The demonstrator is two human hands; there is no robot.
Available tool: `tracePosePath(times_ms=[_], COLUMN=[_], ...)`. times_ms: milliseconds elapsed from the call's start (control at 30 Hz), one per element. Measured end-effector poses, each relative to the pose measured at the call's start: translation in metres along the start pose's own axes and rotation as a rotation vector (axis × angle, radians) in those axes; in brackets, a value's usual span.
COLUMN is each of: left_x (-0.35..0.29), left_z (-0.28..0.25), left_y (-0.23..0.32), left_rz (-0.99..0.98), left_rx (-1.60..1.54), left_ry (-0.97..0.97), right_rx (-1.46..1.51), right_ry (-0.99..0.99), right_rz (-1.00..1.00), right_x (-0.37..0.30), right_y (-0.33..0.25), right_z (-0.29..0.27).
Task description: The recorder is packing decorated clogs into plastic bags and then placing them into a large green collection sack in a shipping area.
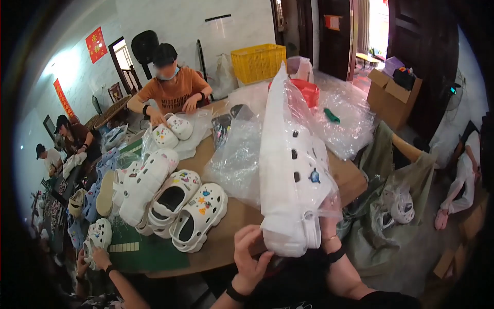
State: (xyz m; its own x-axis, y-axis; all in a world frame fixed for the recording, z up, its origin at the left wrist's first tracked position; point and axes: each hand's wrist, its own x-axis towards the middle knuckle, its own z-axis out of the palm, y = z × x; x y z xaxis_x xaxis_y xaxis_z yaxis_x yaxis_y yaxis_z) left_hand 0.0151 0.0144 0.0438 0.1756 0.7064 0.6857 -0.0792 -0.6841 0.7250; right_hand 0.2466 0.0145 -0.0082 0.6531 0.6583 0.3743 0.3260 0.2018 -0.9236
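Bagged white clogs (304,206): upright, heels down, inside a clear plastic bag (278,103), raised at the near side of the table (351,180).
Left hand (249,260): thumb and fingertips pinch the heel edge.
Right hand (331,213): behind the bag; fingers hidden, grip cannot be told.
Handling: probably light, springy foam; film likely slippery and easily torn, so the heels offer firmest hold.
To the left: decorated white clogs (210,206), packed close.
Beyond: loose plastic film (234,165) clutters the tabletop; a co-worker (177,92) handles another white pair (180,127).
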Motion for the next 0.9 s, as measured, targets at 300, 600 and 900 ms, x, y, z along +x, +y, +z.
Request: tracePosePath(times_ms=[300,600,900], left_x=[0.037,-0.048,-0.054], left_z=[-0.029,-0.016,-0.014], left_y=[0.000,-0.021,-0.055], left_rz=[0.110,-0.266,-0.628], left_rx=[0.681,0.562,0.559], left_ry=[-0.406,-0.641,-0.528], right_rx=[-0.019,-0.707,-0.861], right_ry=[-0.024,-0.048,-0.368], right_rz=[0.033,-0.472,-0.264], right_x=[-0.008,0.015,0.033], right_y=[-0.055,-0.032,-0.013], right_z=[0.010,0.028,0.075])
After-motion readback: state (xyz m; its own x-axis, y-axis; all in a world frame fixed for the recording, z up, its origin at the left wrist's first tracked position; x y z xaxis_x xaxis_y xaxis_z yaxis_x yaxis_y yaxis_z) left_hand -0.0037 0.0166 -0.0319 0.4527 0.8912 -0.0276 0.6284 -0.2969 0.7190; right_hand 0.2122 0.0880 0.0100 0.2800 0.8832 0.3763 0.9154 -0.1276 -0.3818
